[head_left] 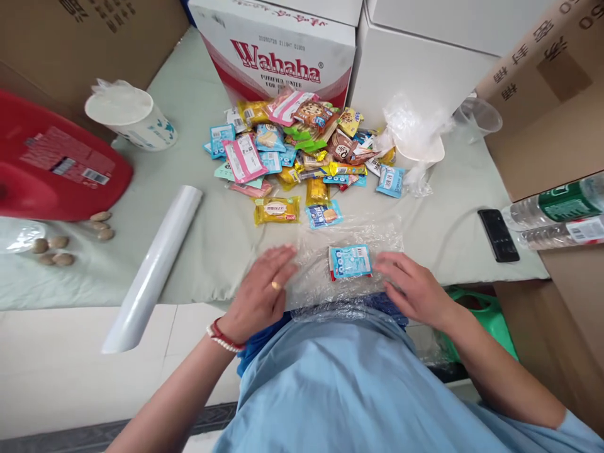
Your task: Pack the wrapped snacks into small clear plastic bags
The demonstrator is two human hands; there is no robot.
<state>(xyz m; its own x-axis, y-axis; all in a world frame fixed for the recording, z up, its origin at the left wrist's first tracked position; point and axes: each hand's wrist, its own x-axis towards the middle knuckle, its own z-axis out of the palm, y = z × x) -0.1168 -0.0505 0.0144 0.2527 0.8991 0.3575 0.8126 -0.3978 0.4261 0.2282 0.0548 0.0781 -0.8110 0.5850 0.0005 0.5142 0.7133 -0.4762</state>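
A blue snack packet with a red edge showing beneath it lies on a sheet of clear plastic film at the table's front edge. My left hand is at the film's left side, fingers stretched and slightly blurred, apart from the packet. Just right of the packet, my right hand has its fingers extended, the tips close to its edge; whether they touch it I cannot tell. Beyond the film are a yellow snack packet and a blue-and-white biscuit packet. Neither hand visibly grips anything.
Behind lies a pile of wrapped snacks against a Wahaha carton. To the left are a film roll, a red jug, a paper cup and several nuts. A phone and bottles lie right.
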